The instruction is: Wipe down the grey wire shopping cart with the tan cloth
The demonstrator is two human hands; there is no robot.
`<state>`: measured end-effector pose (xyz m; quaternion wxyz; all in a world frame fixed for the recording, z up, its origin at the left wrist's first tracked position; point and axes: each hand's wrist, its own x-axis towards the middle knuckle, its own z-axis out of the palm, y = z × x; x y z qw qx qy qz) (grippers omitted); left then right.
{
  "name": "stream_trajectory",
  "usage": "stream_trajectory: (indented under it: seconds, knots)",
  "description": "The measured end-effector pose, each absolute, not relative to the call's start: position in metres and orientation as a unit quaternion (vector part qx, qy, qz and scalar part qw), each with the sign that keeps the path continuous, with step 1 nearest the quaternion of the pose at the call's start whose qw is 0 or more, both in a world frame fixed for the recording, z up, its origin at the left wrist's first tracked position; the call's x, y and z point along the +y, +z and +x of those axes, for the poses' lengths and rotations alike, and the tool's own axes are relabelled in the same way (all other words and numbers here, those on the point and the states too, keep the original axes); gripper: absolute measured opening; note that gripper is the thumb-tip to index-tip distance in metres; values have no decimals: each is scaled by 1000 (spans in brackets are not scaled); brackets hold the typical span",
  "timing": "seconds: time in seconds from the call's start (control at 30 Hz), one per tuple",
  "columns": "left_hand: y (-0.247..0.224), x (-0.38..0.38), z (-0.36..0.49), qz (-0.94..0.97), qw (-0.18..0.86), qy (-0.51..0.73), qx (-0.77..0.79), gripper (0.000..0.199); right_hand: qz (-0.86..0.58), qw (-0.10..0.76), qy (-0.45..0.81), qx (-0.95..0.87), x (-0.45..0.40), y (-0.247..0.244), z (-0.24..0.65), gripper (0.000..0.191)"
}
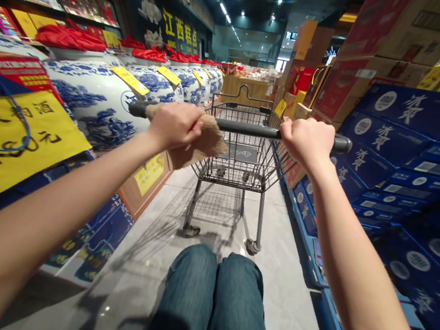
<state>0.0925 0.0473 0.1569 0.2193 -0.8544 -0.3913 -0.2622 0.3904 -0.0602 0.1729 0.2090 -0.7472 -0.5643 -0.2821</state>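
Black plastic handle (246, 128) of a wire shopping cart (229, 172) is found gripped by the person's 2 hands, which are set well apart along the bar. The left hand (174, 126) is closed around the handle, and a crumpled tan sheet (202, 143) is pressed between that hand and the bar, with its loose end hanging below; whether the sheet is paper or cloth cannot be determined. The right hand (308, 142) is closed in a fist on the handle, with only the bar seen in its grasp. The cart is positioned on pale grey floor tiles (290, 302), directly ahead of the person's 2 knees in blue denim jeans (211, 301). Along the left side of the aisle, large blue-and-white porcelain jars (97, 100) are lined up, topped with red cloth covers (71, 38), and a yellow sign (11, 147) with black characters is displayed near them. Along the right side, dark blue cartons (414, 111) are stacked beneath brown cardboard boxes (398, 48). A wooden table (248, 89) is seen at the far end of the aisle.
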Motion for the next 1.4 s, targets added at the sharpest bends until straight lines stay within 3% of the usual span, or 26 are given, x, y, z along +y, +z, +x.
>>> stream_trajectory:
  seconds: [0.13,0.27,0.4,0.57,0.67,0.9,1.03,1.13,1.23,1.4]
  knots:
    - [171,60,38,-797,218,-237,-510,53,-758,199,-276,-556,-63,174,387,63]
    - [184,53,64,-697,160,-248,-654,61,-755,223,-275,-552,-62,172,378,63]
    - [175,24,138,-743,135,-277,-595,60,-744,252,-289,-547,-60,169,375,62]
    - [149,-2,204,-821,189,-383,-380,44,-739,247,-302,-549,-62,169,378,61]
    - [151,10,187,-866,211,-319,-323,46,-743,229,-292,-557,-64,172,380,61]
    - [168,53,73,-784,223,-255,-520,61,-727,253,-281,-574,-60,171,378,64]
    - [175,45,92,-707,196,-248,-633,69,-733,252,-271,-571,-57,170,374,64]
    - [174,25,149,-760,167,-239,-580,63,-735,249,-273,-569,-56,170,374,64]
    - [166,5,200,-816,160,-322,-453,56,-723,261,-286,-572,-58,169,377,66]
    - [157,8,189,-858,177,-323,-359,46,-731,233,-279,-578,-64,172,377,67]
